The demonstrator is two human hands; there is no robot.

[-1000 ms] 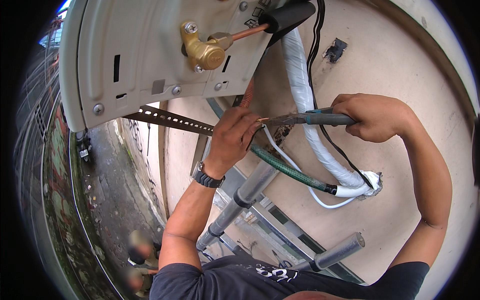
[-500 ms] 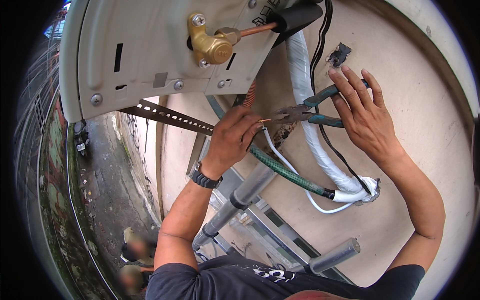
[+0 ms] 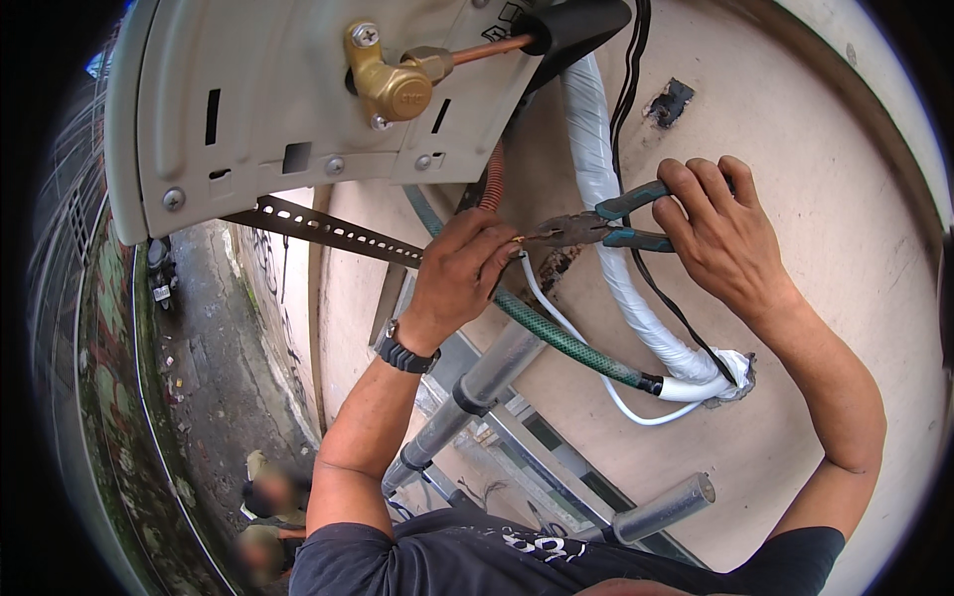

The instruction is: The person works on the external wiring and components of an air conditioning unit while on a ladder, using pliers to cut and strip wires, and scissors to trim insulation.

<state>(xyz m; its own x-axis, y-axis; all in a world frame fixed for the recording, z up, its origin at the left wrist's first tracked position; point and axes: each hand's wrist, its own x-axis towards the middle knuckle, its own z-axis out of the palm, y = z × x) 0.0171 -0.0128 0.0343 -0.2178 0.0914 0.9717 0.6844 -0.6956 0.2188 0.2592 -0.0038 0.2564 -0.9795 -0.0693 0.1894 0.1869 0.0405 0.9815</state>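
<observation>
My left hand (image 3: 460, 266) is pinched around the end of a white cable (image 3: 566, 323), with short bare wire tips (image 3: 518, 239) showing past the fingertips. In my right hand (image 3: 720, 233) is a pair of pliers (image 3: 576, 230) with dark blue handles, its jaws pointing left at the wire tips. The jaws look nearly closed, right at the wire; whether they grip it I cannot tell. A green braided hose (image 3: 571, 343) runs just below my left hand. An orange corrugated conduit (image 3: 493, 177) comes down above it from the metal housing (image 3: 278, 99).
A brass valve (image 3: 390, 84) with a copper pipe juts from the housing. A white-wrapped pipe bundle (image 3: 621, 278) and black cables lead to a wall hole. Below are a perforated bracket (image 3: 338, 234), scaffold tubes (image 3: 497, 370), and an alley (image 3: 214, 348) with people far down.
The pliers have shifted slightly left, their jaws now at the wire tips. My right fingers have curled further around the handles. The housing has slid a little left in view.
</observation>
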